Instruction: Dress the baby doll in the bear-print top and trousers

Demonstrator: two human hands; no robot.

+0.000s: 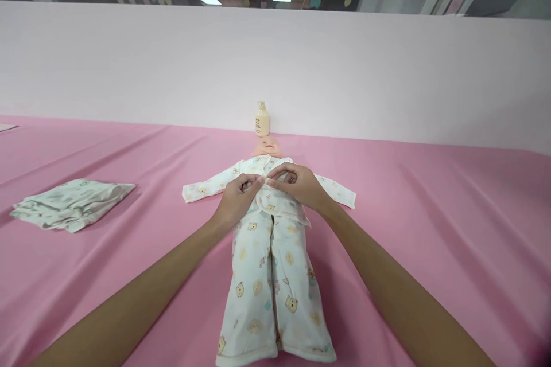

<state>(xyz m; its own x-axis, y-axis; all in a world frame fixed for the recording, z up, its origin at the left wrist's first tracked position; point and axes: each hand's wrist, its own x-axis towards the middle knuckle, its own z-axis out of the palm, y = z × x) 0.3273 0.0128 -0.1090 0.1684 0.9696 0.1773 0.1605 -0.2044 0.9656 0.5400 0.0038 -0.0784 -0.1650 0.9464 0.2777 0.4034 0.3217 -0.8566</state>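
Note:
A baby doll [267, 147] lies on its back, its head away from me. It wears a white long-sleeved top [275, 202] and matching trousers [253, 287], both printed with small bears. My left hand [241, 194] pinches the front edge of the top at the chest. From the other side my right hand [297, 182] closes thumb and fingers on the same edge, the fingertips of both hands nearly touching. Whatever fastener may lie between the fingertips is hidden. Both sleeves stretch out sideways, and the trouser legs point toward me.
A pink cloth [408, 229] with soft wrinkles covers the surface. Beyond the doll's head a cream pump bottle [262, 120] stands against the white wall [129, 63]. On the left lies a folded white printed cloth [73, 203]. Dark glass with paper hearts runs above the wall.

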